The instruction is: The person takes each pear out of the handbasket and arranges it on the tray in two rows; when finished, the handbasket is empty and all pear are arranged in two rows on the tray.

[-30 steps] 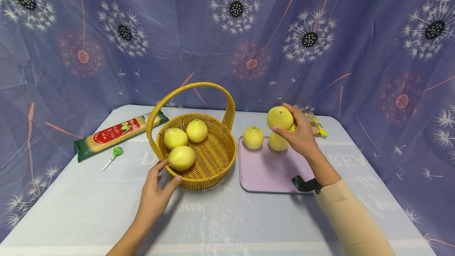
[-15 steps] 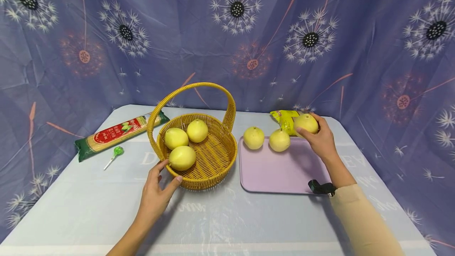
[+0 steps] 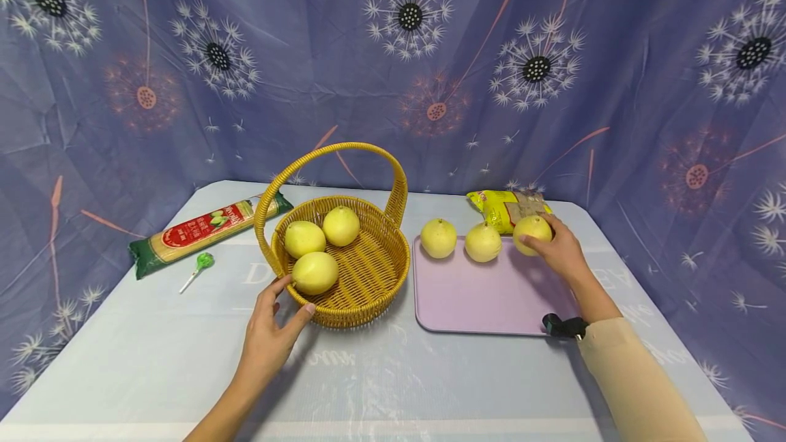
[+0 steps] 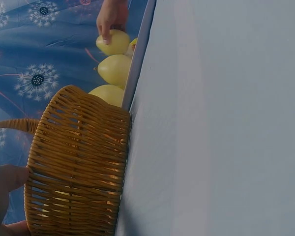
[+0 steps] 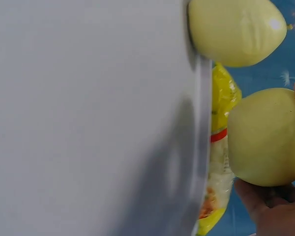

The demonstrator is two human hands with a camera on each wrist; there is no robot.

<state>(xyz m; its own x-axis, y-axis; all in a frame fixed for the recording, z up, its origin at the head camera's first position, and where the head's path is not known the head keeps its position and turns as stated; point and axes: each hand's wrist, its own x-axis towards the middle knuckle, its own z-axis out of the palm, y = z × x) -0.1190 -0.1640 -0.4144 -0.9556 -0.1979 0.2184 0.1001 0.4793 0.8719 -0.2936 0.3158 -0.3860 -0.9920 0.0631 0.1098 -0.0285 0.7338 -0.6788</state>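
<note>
My right hand (image 3: 561, 251) grips a pale yellow pomelo (image 3: 531, 234) over the back right of a pink tray (image 3: 485, 305). In the right wrist view this pomelo (image 5: 268, 137) overlaps the space past the tray's rim (image 5: 202, 132), fingers and thumb on opposite sides. Two more pomelos (image 3: 439, 238) stand in a row along the tray's back edge. With thumb and fingers, my left hand (image 3: 270, 333) holds the near left rim of a yellow woven basket (image 3: 368, 264). Inside the basket, three pomelos (image 3: 315, 273) lie to the left. The left wrist view shows the basket's wall (image 4: 78, 152) close up.
Behind the tray lies a yellow snack bag (image 3: 506, 210). Left of the basket are a long pack of spaghetti (image 3: 202, 230) and a green lollipop (image 3: 203, 262). The basket's tall handle (image 3: 353, 144) arches over it. A patterned curtain (image 3: 319, 53) hangs behind the table.
The right hand has carried its pomelo rightward, then down to the tray's back right, uncovering the snack bag. The left hand stays at the basket's rim.
</note>
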